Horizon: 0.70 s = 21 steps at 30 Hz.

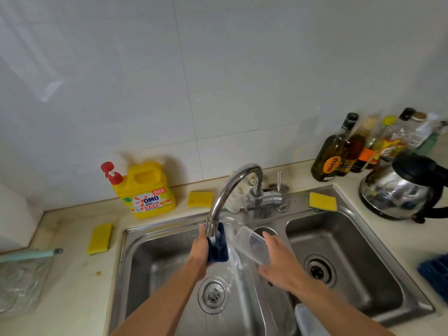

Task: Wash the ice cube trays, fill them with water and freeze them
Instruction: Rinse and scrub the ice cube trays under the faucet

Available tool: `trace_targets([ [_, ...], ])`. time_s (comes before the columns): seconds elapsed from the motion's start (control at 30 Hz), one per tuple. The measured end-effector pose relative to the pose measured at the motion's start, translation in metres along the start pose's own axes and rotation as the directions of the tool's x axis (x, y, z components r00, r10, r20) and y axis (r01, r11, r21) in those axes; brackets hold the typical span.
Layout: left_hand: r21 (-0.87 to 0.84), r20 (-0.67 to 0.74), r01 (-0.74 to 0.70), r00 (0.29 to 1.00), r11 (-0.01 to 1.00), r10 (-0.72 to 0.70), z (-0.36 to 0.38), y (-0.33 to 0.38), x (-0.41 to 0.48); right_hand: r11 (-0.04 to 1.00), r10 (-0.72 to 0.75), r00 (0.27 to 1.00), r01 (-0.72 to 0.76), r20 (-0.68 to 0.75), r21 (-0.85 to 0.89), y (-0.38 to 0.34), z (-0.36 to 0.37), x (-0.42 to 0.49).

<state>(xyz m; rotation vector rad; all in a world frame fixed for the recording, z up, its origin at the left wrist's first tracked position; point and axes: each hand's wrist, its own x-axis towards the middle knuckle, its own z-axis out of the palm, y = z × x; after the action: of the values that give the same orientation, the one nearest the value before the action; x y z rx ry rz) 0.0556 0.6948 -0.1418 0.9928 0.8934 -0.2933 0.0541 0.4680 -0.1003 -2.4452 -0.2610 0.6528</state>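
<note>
The dark blue ice cube tray (218, 248) stood upright on its short end over the left basin (150, 258), tucked right under the faucet (232, 190) spout, with water running over it and down toward the drain (213, 295). The left hand (200, 253) gripped its left edge, thumb in front and fingers curled behind. Just to the right, nearly touching it, the right hand (278, 265) held a clear plastic cover (252, 246) tilted over the divider between the basins, its fingers wrapped under the lower end.

The right basin (358, 258) lay open, as did most of the left basin floor. A second blue tray (434, 272) sat on the counter at the right edge.

Behind the sink stood a yellow detergent jug (145, 190) marked "OMO", with three yellow sponges (200, 198) spread along the counter and sink rim. In the far right corner stood a steel kettle (402, 190) and a cluster of bottles (339, 146); one orange label looked like "rhine".
</note>
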Motion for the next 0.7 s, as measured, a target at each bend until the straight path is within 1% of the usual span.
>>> trace_targets([
  [0.1,0.002,-0.08,-0.034,0.996,0.999,0.034,0.006,-0.01,0.001,0.993,0.026,0.999,-0.021,0.046,-0.119,0.024,-0.011,-0.008],
  [0.17,-0.019,-0.079,-0.031,0.996,0.999,0.03,0.01,-0.014,-0.002,0.985,0.027,0.996,-0.013,0.082,-0.171,0.041,-0.018,-0.016],
  [0.23,-0.004,-0.083,-0.059,0.995,0.998,0.059,0.012,-0.017,-0.006,0.979,0.027,0.993,-0.003,0.116,-0.203,0.06,-0.024,-0.025],
  [0.3,0.002,-0.102,-0.1,0.99,0.995,0.099,0.013,-0.018,-0.009,0.972,0.015,0.988,0.021,0.152,-0.234,0.08,-0.028,-0.034],
  [0.47,-0.025,-0.178,-0.137,0.975,0.99,0.13,0.017,-0.02,-0.009,0.95,0.011,0.964,0.073,0.266,-0.302,0.125,-0.035,-0.058],
  [0.57,-0.031,-0.234,-0.169,0.959,0.985,0.157,0.021,-0.024,-0.012,0.922,0.022,0.957,0.092,0.289,-0.375,0.146,-0.035,-0.067],
  [0.7,-0.071,-0.236,-0.181,0.958,0.981,0.16,0.027,-0.032,-0.015,0.872,-0.016,0.946,0.172,0.324,-0.459,0.168,-0.031,-0.079],
])
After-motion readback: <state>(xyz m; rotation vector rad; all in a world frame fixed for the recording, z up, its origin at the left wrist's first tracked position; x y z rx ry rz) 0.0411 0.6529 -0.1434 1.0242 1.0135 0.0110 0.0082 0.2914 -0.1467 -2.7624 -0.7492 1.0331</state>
